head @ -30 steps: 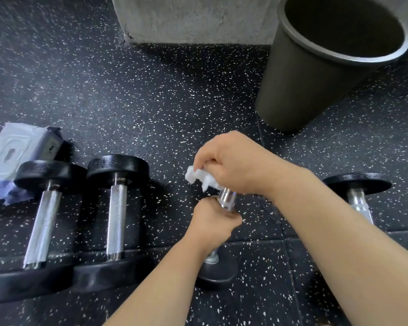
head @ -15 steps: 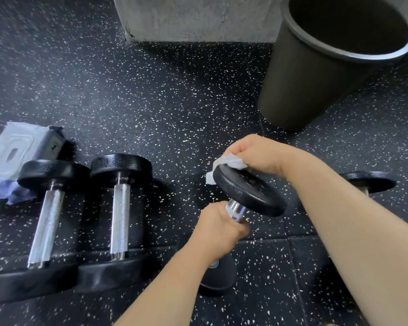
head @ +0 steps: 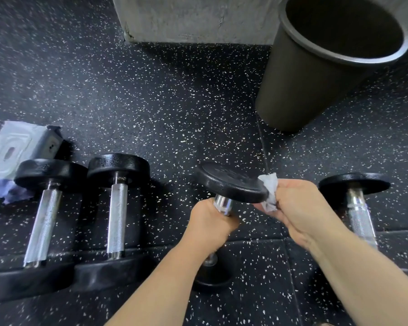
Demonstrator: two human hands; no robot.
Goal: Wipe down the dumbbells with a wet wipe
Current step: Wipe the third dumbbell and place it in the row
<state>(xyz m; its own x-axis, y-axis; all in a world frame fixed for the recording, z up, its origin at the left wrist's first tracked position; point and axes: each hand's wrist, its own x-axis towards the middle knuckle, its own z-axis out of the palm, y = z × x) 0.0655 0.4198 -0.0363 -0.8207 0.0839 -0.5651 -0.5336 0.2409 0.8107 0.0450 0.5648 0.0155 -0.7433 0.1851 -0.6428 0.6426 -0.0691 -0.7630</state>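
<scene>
Black iron and a white wipe, that's about where I was at. My left hand (head: 211, 223) was wrapped tight round the chrome handle of the dumbbell (head: 231, 184), standing it on end. The bottom plate looked to be down on the rubber floor (head: 151, 102), as far as I could see past my arm. My right hand (head: 304, 208) had the wet wipe (head: 269, 191) bunched up and pinched between thumb and fingers, pressed onto the right edge of the top plate.

So I'd call that mid-job on this one, with the rim of the top plate getting its pass. I'd guess the bottom plate and the bit of handle under my grip were yet to do, but nothing in view proved it either way.

Three more lay flat on the floor with nobody touching them. The far-left dumbbell (head: 45, 215) and the second dumbbell (head: 117, 208) were side by side on my left. The right-side dumbbell (head: 358, 203) was partly behind my right arm. Couldn't tell by looking whether any of them were clean, so at best one out of four was properly underway.

The wipe pack (head: 10, 151) sat just behind the far-left one. The bin (head: 304, 90) stood well back on the right, probably where the wipe ends up.
</scene>
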